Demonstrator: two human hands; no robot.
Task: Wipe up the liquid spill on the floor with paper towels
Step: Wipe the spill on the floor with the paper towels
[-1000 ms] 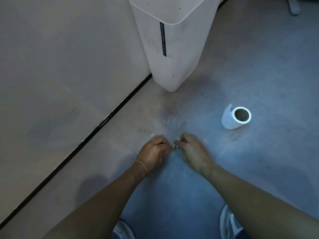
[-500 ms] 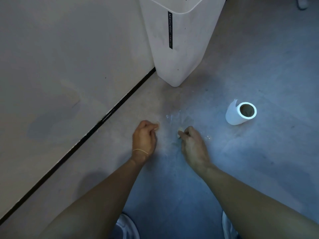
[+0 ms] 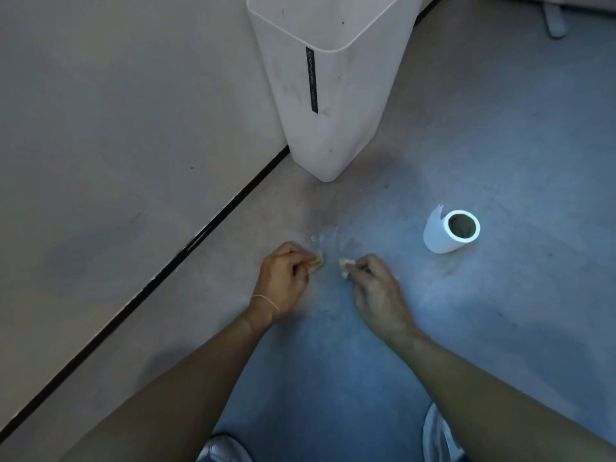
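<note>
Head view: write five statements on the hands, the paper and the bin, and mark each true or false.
1. The left hand pinches one paper wad, and the right hand pinches another. True.
2. The two wads touch each other. False: bare floor shows between them.
3. The white bin stands upright beside the wall. True.
4. The paper towel roll sits inside the bin. False: it lies on its side on the floor, to the right of the right hand.
5. A thin band circles the left wrist. True.
</note>
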